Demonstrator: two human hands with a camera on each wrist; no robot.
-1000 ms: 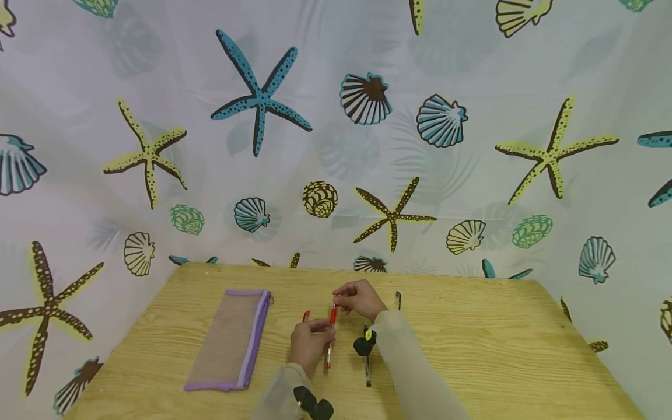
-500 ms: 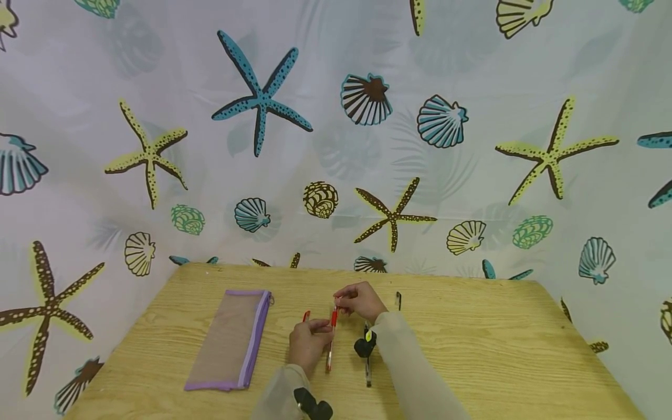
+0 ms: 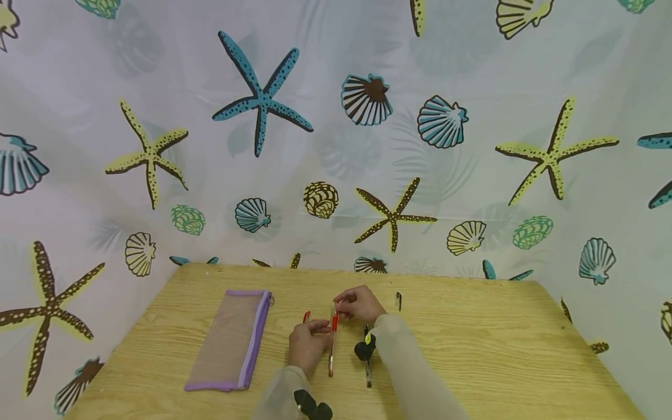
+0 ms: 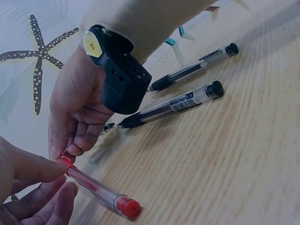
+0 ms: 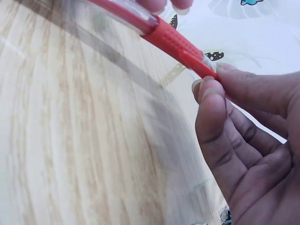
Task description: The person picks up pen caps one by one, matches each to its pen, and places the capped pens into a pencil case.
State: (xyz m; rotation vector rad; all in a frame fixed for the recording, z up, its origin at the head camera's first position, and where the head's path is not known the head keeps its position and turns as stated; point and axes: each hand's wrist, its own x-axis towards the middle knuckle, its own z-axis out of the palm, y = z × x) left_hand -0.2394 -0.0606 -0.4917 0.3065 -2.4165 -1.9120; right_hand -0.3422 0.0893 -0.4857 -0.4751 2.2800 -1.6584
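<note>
Near the table's middle, my right hand [image 3: 362,304] pinches the far end of a red pen [image 3: 334,322] between thumb and fingertips. The pen has a clear barrel, a ribbed red grip [image 5: 176,42] and a red clip part [image 5: 199,65] at the pinched end. Close beside the pen's left side is my left hand [image 3: 308,344], fingers loosely bent; whether they touch it I cannot tell. In the left wrist view one left fingertip overlaps the pen's red part. Another red-ended piece [image 3: 307,317] shows behind the left hand, its rest hidden.
A mesh pouch [image 3: 228,338] with purple edging lies flat at the left. Two black pens, one nearer [image 4: 173,105] and one farther [image 4: 197,65], lie under and beside my right forearm. A black pen end [image 3: 399,301] shows beyond that arm. Patterned cloth surrounds the table.
The right hand and the red pen have come slightly toward me. The left hand has shifted slightly left, and its fingers now sit beside the pen rather than across it.
</note>
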